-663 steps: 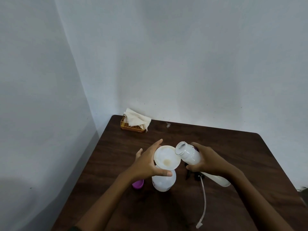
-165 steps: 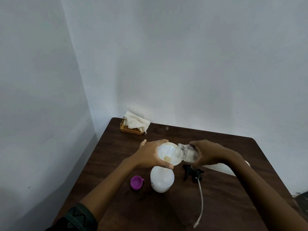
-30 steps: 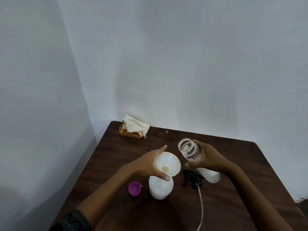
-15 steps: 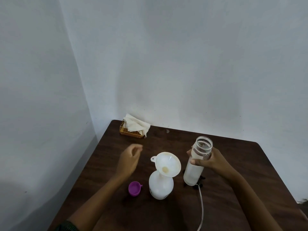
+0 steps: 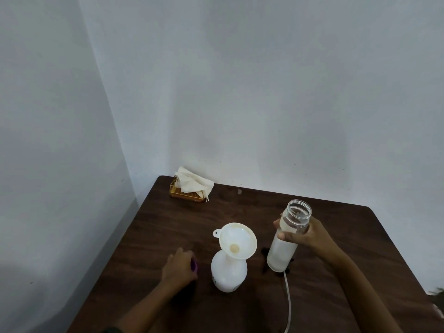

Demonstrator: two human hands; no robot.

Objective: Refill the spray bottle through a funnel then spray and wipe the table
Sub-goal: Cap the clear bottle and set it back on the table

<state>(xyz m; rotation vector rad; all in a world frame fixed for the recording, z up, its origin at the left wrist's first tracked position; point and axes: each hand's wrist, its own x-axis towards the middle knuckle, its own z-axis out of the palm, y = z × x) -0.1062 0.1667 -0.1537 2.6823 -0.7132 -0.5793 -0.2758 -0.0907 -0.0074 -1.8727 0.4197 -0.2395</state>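
A white spray bottle body [image 5: 228, 274] stands on the dark wooden table [image 5: 336, 236] with a white funnel [image 5: 238, 239] seated in its neck. My right hand [image 5: 306, 235] grips a clear refill bottle [image 5: 288, 236], upright, open at the top, holding milky liquid, just right of the funnel. My left hand [image 5: 179, 267] rests low on the table over the purple cap [image 5: 194, 265], fingers curled around it; only the cap's edge shows. The black spray head [image 5: 265, 253] with its white tube [image 5: 287, 301] lies behind and below the refill bottle, mostly hidden.
A gold wire holder [image 5: 187, 197] with white cloths [image 5: 193, 185] sits at the table's far left corner against the wall. White walls close in on the left and back. The table's right edge runs down at the right.
My right hand tipped the refill bottle back upright and lowered it beside the spray bottle. My left hand let go of the funnel and dropped onto the purple cap.
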